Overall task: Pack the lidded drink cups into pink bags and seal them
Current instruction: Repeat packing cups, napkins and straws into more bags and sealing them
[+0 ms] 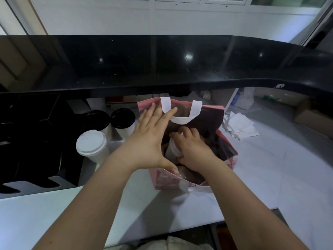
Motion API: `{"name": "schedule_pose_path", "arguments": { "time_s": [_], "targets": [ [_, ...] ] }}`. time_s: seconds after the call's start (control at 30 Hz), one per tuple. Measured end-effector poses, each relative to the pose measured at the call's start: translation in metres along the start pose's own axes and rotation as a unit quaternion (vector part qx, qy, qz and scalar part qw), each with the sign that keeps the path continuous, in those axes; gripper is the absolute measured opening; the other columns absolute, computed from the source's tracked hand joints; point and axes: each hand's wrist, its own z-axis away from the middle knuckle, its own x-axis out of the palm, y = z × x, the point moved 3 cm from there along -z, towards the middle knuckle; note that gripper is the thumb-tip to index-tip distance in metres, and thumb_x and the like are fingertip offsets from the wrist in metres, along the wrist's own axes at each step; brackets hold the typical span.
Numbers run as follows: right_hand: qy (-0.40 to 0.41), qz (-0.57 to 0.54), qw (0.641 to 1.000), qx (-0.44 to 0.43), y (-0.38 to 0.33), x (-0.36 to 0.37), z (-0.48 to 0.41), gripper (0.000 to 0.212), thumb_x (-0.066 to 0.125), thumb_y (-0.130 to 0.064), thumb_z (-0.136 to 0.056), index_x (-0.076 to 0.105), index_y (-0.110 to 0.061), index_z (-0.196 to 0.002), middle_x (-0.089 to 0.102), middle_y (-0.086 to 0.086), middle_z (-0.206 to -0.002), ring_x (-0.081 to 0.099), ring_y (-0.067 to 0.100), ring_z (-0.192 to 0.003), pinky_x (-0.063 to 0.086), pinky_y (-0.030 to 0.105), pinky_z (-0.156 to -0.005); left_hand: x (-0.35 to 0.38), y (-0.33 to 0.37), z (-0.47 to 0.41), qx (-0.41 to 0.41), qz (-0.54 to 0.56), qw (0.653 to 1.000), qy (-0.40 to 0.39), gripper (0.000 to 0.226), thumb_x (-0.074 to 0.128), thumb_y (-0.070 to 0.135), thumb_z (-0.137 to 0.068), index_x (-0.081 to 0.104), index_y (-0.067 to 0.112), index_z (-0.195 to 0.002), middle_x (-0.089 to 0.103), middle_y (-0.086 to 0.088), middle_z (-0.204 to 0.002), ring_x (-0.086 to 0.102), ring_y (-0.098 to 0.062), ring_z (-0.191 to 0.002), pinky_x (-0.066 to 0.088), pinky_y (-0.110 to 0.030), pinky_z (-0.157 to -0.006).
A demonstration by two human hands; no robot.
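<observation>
Two bare forearms are seen, entering from the lower edge; no sleeves are worn on the visible lengths, and no watch, ring or band is seen on either wrist or finger. The left hand (147, 139) is shown from the back, broad, with short plain nails; the right hand (193, 147) is likewise ungloved, its knuckles rounded and its nails short and unpainted. At the bottom edge, between the arms, a fold of pale beige cloth (173, 243) is seen; what garment it belongs to cannot be told.
</observation>
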Motion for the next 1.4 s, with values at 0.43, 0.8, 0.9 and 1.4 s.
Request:
{"name": "schedule_pose_path", "arguments": {
  "time_s": [0.43, 0.8, 0.9, 1.4],
  "targets": [
    [-0.018, 0.03, 0.998, -0.046, -0.002, 0.011, -0.014, 0.081, 0.064, -0.047, -0.081, 0.021, -0.032, -0.148, 0.018, 0.004, -0.149, 0.016, 0.031, -0.133, 0.016, 0.044, -0.112, 0.008, 0.004, -0.003, 0.02, -0.038, 0.999, 0.014, 0.142, 0.08, 0.071, -0.051, -0.019, 0.041, -0.149, -0.025, 0.007, -0.16, -0.04, -0.011, -0.138, -0.023, -0.032, -0.112],
    [-0.11, -0.037, 0.992, -0.045, 0.007, 0.029, -0.017, 0.063, 0.022, -0.057, -0.099, -0.014, -0.043, -0.149, -0.029, -0.011, -0.156, -0.033, 0.026, -0.141, -0.01, 0.051, -0.117, 0.016, 0.003, -0.002, 0.019, -0.035, 0.999, 0.033, 0.139, 0.079, 0.07, -0.052, -0.016, 0.042, -0.15, -0.023, 0.008, -0.16, -0.042, -0.009, -0.136, -0.022, -0.035, -0.114],
    [-0.136, -0.016, 0.99, -0.037, 0.003, 0.026, -0.018, 0.063, 0.02, -0.056, -0.1, -0.016, -0.041, -0.149, -0.031, -0.009, -0.156, -0.031, 0.028, -0.142, -0.009, 0.053, -0.117, 0.017, 0.004, -0.005, 0.016, -0.031, 0.999, 0.04, 0.136, 0.078, 0.07, -0.055, -0.015, 0.042, -0.15, -0.023, 0.007, -0.16, -0.042, -0.009, -0.136, -0.024, -0.032, -0.112],
    [0.035, -0.162, 0.984, 0.06, 0.018, -0.12, 0.038, 0.022, 0.064, -0.034, -0.09, 0.065, -0.035, -0.112, 0.065, -0.013, -0.103, 0.06, 0.008, -0.092, 0.053, 0.026, -0.085, -0.026, -0.002, -0.015, -0.018, 0.07, 0.979, 0.191, 0.077, 0.053, 0.06, -0.088, 0.021, 0.032, -0.153, 0.033, 0.006, -0.147, 0.024, -0.015, -0.137, 0.035, -0.036, -0.104]
  ]
}}
